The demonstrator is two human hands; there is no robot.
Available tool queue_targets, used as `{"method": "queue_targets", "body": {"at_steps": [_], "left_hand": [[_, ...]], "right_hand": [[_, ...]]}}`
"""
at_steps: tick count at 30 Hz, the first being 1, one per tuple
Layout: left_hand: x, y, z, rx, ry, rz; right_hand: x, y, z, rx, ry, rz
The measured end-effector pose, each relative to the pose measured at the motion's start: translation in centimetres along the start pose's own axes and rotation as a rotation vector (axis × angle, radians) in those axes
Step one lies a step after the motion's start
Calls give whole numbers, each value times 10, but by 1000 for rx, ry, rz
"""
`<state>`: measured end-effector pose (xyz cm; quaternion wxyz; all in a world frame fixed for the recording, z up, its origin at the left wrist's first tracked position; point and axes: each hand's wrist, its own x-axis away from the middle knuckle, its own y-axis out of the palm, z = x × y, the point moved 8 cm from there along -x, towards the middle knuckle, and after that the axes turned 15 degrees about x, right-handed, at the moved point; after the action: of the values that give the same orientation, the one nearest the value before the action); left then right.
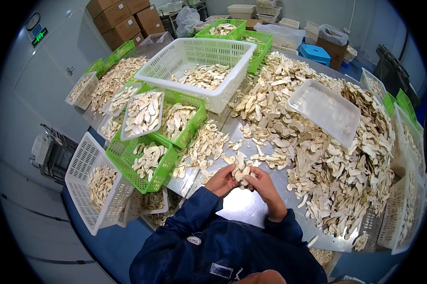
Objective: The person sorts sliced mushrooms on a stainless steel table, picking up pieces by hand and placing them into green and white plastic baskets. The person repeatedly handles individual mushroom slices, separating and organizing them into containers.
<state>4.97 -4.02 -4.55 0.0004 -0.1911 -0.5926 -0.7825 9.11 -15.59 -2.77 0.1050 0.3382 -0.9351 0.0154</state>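
Note:
My left hand (221, 180) and my right hand (264, 184) are close together over the near part of a metal table (240, 204). Between them they hold a few pale dried mushroom slices (241, 172), pinched by fingers and thumbs. Beyond and to the left of my hands lies a small pile of slices (208, 142). A large heap of similar slices (323, 167) covers the table on the right, with a translucent plastic tray (325, 110) resting tilted on it.
Left of my hands stand green plastic baskets (171, 156) and a translucent tray (142, 113), all holding slices. Behind them is a large white basket (213, 93). Another white basket (75, 191) leans at the table's left edge; more baskets (387, 213) line the right edge.

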Motion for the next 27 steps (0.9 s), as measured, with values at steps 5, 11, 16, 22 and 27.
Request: {"method": "queue_targets", "body": {"at_steps": [5, 11, 16, 22, 27], "left_hand": [[-4, -17, 1, -64, -1, -5], [1, 2, -2, -234, 39, 8], [-2, -4, -3, -296, 48, -13], [0, -4, -4, -303, 38, 8], [2, -4, -3, -251, 45, 14]], "right_hand": [[-3, -8, 2, -269, -4, 51], [-4, -4, 11, -192, 45, 20], [-4, -2, 12, -148, 46, 3], [-3, 0, 14, -216, 105, -23], [-3, 2, 14, -268, 99, -37]]}}
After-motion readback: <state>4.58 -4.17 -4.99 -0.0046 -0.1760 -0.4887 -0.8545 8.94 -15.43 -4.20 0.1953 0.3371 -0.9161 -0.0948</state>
